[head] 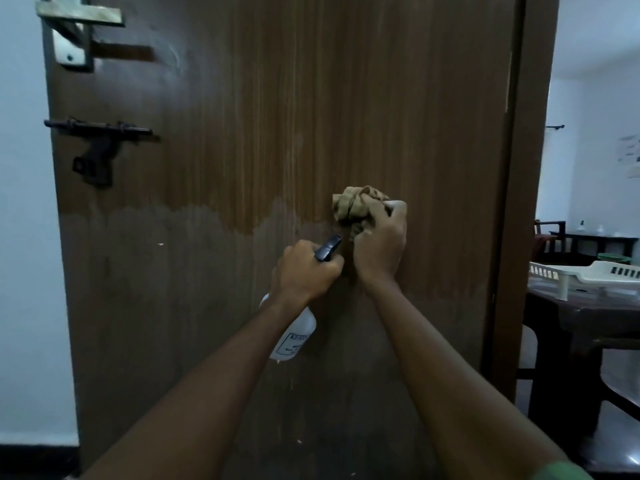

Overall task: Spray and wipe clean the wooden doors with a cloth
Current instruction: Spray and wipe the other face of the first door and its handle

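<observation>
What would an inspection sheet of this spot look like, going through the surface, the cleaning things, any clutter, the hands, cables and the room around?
Surface: wooden door, vertical grain; upper part lighter brown, lower part duller, with an uneven boundary across the middle.
Job's things: tan cloth, bunched, against the door; white spray bottle with dark nozzle, hanging below the left hand.
Clutter: nothing seen on the door except a dark latch and a pale handle at its left edge.
Hands: left hand grips the bottle's neck; right hand grips the cloth.
Cables: nothing seen.
Surroundings: white wall left; through the doorway right, a dark table bearing a white tray.
</observation>
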Action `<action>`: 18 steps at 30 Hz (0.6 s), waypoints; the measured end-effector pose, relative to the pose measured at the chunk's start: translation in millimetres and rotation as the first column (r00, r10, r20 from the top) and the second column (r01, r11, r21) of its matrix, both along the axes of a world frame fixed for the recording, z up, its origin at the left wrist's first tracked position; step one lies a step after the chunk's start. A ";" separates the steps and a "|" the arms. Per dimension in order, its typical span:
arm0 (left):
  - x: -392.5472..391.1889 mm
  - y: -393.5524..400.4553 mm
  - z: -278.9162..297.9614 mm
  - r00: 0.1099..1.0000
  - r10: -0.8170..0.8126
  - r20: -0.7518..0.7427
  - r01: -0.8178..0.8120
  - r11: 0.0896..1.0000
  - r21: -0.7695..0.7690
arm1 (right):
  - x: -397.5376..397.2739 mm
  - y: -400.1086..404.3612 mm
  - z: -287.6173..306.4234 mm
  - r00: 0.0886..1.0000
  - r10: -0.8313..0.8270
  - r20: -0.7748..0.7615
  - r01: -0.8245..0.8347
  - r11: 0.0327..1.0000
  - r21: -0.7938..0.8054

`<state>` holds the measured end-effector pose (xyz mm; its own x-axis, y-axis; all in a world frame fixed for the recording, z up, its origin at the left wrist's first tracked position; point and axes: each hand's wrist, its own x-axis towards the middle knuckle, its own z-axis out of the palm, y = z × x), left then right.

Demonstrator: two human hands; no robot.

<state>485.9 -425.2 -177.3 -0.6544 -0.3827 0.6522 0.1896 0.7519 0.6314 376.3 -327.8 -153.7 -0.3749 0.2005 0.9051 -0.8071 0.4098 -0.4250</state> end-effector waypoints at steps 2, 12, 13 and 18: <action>3.1 -2.3 -1.2 1.000 0.026 0.012 -0.026 1.000 0.006 | -0.6 -0.3 -2.6 0.997 0.074 0.027 -0.072 0.995 -0.068; -6.1 -20.7 -25.2 0.997 0.074 0.032 -0.075 0.996 0.041 | -10.7 -0.2 -6.8 0.996 0.088 -0.035 -0.090 0.995 -0.052; -2.4 -22.7 -27.6 0.996 0.083 0.034 -0.084 0.996 0.038 | -9.7 -2.1 -6.7 0.995 0.096 -0.031 -0.098 0.993 -0.071; 26.1 -46.7 -20.8 0.991 0.137 0.006 -0.137 0.991 0.004 | 5.4 -21.8 -9.8 0.998 0.047 -0.034 -0.050 0.996 -0.072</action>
<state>512.1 -471.9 -198.1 -0.5992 -0.4717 0.6469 0.0813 0.7680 0.6352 381.7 -349.7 -163.5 -0.3563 0.2484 0.9008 -0.8392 0.3389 -0.4254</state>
